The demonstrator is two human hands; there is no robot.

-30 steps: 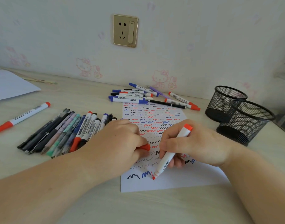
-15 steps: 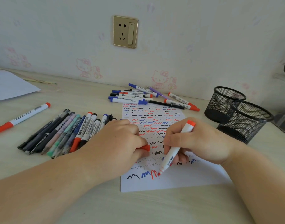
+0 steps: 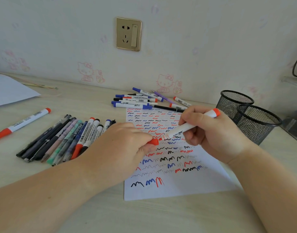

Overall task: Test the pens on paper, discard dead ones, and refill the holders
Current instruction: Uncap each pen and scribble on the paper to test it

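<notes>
My right hand [image 3: 211,132] grips a white marker with red ends [image 3: 186,127], lifted off the paper and tilted, its tip pointing left. My left hand [image 3: 125,145] pinches the marker's red cap [image 3: 154,142], and the tip sits right at the cap's mouth. Under both hands lies a white test sheet [image 3: 178,187] covered in black, blue and red squiggles; a fresh red mark [image 3: 159,181] ends the bottom row. A row of pens and markers [image 3: 63,138] lies left of the sheet. Another pile of markers [image 3: 139,100] rests beyond it.
Two black mesh holders [image 3: 257,123] stand at the right, one in front of the other. A lone red marker [image 3: 21,123] lies far left, near a white sheet [image 3: 9,91]. A wall socket [image 3: 128,33] sits above the desk.
My right hand drew a red squiggle at the bottom of the sheet, then lifted the marker up and swung its tip toward the cap in my left hand.
</notes>
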